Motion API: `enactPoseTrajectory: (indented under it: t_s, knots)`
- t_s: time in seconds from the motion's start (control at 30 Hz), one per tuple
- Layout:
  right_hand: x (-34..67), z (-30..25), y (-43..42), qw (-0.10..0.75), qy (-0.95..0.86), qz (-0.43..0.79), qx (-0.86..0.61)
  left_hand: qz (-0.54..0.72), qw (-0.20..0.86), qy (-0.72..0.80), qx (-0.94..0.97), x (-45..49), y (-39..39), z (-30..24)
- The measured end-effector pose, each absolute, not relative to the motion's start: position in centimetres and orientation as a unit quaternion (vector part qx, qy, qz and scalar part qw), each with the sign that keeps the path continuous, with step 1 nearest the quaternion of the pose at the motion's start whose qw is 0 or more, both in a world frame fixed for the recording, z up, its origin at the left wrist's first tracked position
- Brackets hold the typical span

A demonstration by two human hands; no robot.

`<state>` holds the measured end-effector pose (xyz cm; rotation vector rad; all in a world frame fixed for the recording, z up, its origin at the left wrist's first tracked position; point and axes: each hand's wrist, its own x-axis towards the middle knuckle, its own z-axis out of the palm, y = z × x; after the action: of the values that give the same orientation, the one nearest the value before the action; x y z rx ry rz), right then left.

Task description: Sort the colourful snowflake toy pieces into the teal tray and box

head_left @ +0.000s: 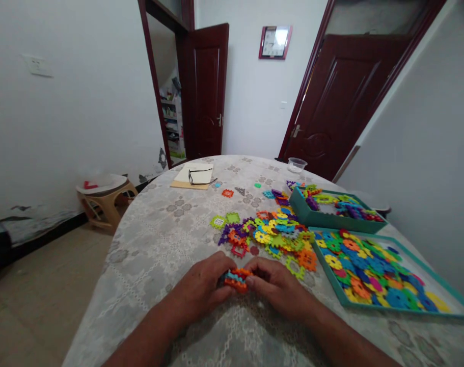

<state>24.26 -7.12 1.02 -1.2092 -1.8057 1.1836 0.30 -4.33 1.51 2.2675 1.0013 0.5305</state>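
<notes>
Between my two hands is a small assembly of interlocking plastic pieces (237, 279), orange on the outer sides with light blue in the middle. My left hand (207, 283) grips its left end with thumb and fingers. On the other end, my right hand (273, 283) pinches the orange edge. My fingers cover part of the assembly. Just beyond my hands lies a loose heap of plastic building pieces (279, 232), with toothed squares and round notched discs in purple, yellow, green, orange and red.
A shallow tray (333, 283) of notched discs stands at the right, with a teal box (319, 216) of pieces behind it. Eyeglasses (201, 177) rest on paper (184, 176) at the far left. A clear bowl (296, 164) sits at the back edge. A stool (105, 204) stands left of the table.
</notes>
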Motion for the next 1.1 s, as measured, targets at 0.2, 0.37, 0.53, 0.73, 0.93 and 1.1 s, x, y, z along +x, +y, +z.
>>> enactPoseTrajectory:
  t_s: [0.2,0.37,0.53,0.73,0.93,1.1]
  knots:
    - [24.1,1.1,-7.5,0.323,-0.708,0.471,-0.415,0.202,0.362,0.386,0.824,0.3,-4.8,2.2]
    - [24.7,-0.9,-6.9,0.374,-0.816,0.195,-0.396,0.176,0.362,0.422,0.813,-0.3,-4.7,2.7]
    - [23.8,-2.1,-6.7,0.267,-0.873,0.072,-0.402,0.147,0.344,0.455,0.808,-1.0,-4.1,2.5]
    - [24.9,-1.5,-6.2,0.154,-0.868,-0.006,-0.472,0.146,0.34,0.449,0.813,-0.9,-4.0,2.6]
    - [28.0,-1.0,-5.3,0.071,-0.795,-0.066,-0.599,0.153,0.32,0.444,0.823,-0.8,-4.1,2.8]
    - [26.9,-0.3,-5.0,0.172,-0.808,-0.023,-0.563,0.161,0.319,0.434,0.827,-0.7,-4.2,2.3]
